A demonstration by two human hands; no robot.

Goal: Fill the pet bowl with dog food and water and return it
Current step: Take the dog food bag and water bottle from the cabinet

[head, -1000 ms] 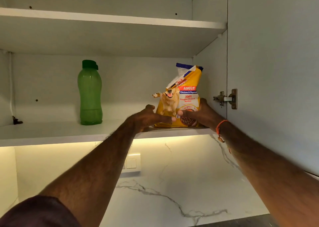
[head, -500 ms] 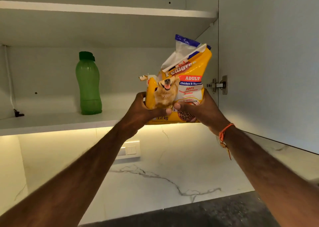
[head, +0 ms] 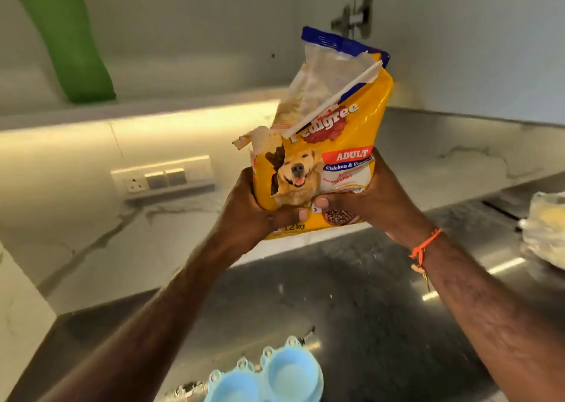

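Held up over the dark counter (head: 351, 303): yellow food bag (head: 330, 157), upright, top torn open. Left hand (head: 244, 215) curled round its lower left edge, right hand (head: 376, 199) round the lower right, thumbs across the front. Below, near edge: blue double bowl (head: 275, 374) on the counter. Green bottle (head: 65, 37) on the shelf (head: 146, 108), upper left.

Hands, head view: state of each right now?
Left hand: closed, gripping the lower left of the dog food bag.
Right hand: closed, gripping the bag's lower right.
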